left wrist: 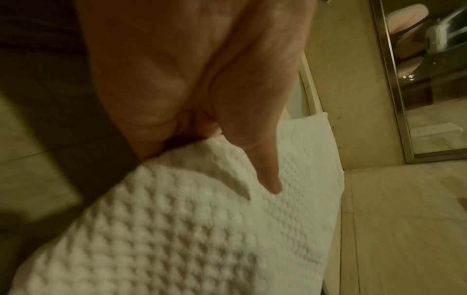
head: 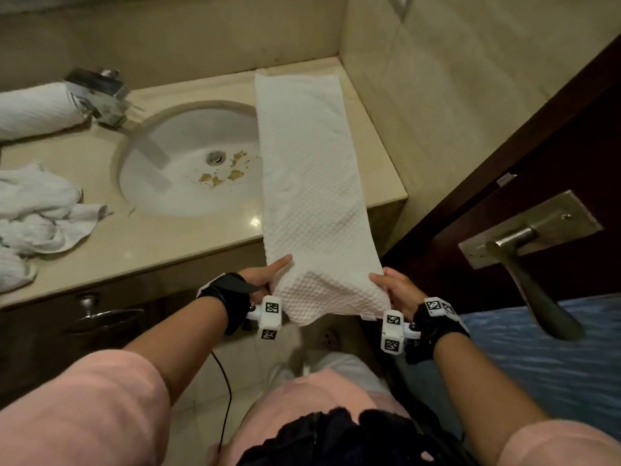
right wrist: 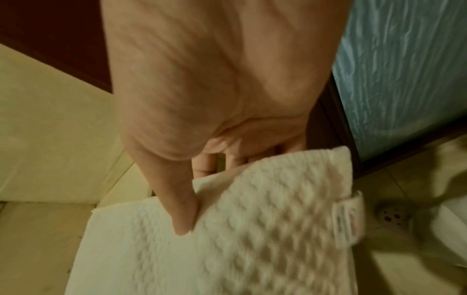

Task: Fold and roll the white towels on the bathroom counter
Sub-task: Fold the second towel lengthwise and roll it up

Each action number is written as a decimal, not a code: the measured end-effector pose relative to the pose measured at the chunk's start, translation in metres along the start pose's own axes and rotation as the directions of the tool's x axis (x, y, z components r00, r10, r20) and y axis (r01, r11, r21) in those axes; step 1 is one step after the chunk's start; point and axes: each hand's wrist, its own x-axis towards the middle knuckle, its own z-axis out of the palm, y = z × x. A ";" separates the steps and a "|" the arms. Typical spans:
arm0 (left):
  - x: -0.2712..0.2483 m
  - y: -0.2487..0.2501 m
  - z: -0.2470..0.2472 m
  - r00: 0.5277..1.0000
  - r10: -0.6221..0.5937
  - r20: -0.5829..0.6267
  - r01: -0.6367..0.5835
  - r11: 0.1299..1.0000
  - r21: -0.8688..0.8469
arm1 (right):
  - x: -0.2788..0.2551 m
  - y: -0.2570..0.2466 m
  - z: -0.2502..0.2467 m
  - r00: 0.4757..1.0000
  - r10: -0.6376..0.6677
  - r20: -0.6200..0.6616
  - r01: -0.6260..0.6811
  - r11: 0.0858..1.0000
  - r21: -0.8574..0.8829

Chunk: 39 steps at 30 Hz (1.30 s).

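Left hand (head: pixel 258 275): grips near-left corner of the long white waffle-weave towel folded into a strip (head: pixel 302 169); thumb lies straight on top, fingers (left wrist: pixel 141 123) curl under the edge, pinching cloth.
Right hand (head: pixel 395 289): grips near-right corner of same towel; thumb on top, fingers (right wrist: pixel 204 163) tucked beneath, cloth pinched between.
Towel pos.: far part lies flat on the beige stone table (head: pixel 376 156), right of the white oval sink (head: pixel 174 176), left edge overlapping the basin rim; near end hangs off the table front, held up by both hands.
Head view only: white rolled towel (head: pixel 37 109) at far left by the chrome tap (head: pixel 100 95); crumpled white towels in a heap (head: pixel 37 210) on table left of sink; brown flecks in basin near the drain; dark wooden door w/ steel lever handle (head: pixel 524 260) at right.
Left wrist view only: thumb tip pressing a crease into the weave; steel-framed mirror (left wrist: pixel 429 79) beyond the towel's far end.
Right wrist view only: small sewn label (right wrist: pixel 346 221) at towel's near edge, text too blurred to read; round floor drain (right wrist: pixel 391 217) below; blue rippled glass panel (right wrist: pixel 404 69).
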 end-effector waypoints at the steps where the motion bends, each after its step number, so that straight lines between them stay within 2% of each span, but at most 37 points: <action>1: -0.006 -0.005 0.000 1.000 0.004 0.013 -0.004 1.000 0.020 | -0.005 0.001 0.003 1.000 -0.017 -0.023 0.017 1.000 0.026; 4: -0.016 -0.018 0.004 0.999 0.026 0.044 -0.027 0.999 0.020 | -0.018 0.003 0.010 0.996 -0.059 -0.068 0.063 0.996 0.065; 8: -0.026 -0.029 0.006 0.996 0.067 0.063 -0.071 0.996 0.060 | -0.030 0.005 0.019 0.984 -0.115 -0.137 0.120 0.992 0.028; 15: -0.042 -0.055 0.012 0.997 0.031 0.067 -0.028 0.999 -0.041 | -0.044 0.018 0.016 0.965 -0.159 -0.209 0.157 0.987 -0.028; 25: -0.057 -0.083 0.028 0.999 -0.007 -0.037 -0.001 0.975 -0.224 | -0.051 0.030 0.011 0.981 -0.091 -0.174 0.067 0.988 -0.140; 29: -0.035 -0.098 0.022 0.995 -0.004 -0.100 -0.016 0.979 -0.202 | -0.049 0.038 0.002 0.981 -0.062 -0.182 0.028 0.982 -0.187; 32: -0.055 -0.098 0.034 0.994 -0.018 -0.108 -0.006 0.975 -0.221 | -0.047 0.042 -0.001 0.982 -0.024 -0.187 -0.020 0.972 -0.233; 34: -0.071 -0.095 0.045 0.990 0.015 -0.139 -0.047 0.971 -0.236 | -0.046 0.041 0.001 0.985 0.016 -0.169 -0.062 0.961 -0.271; 39: -0.076 -0.093 0.049 0.986 0.033 -0.165 -0.071 0.970 -0.234 | -0.040 0.044 0.008 0.986 0.095 -0.136 -0.143 0.899 -0.414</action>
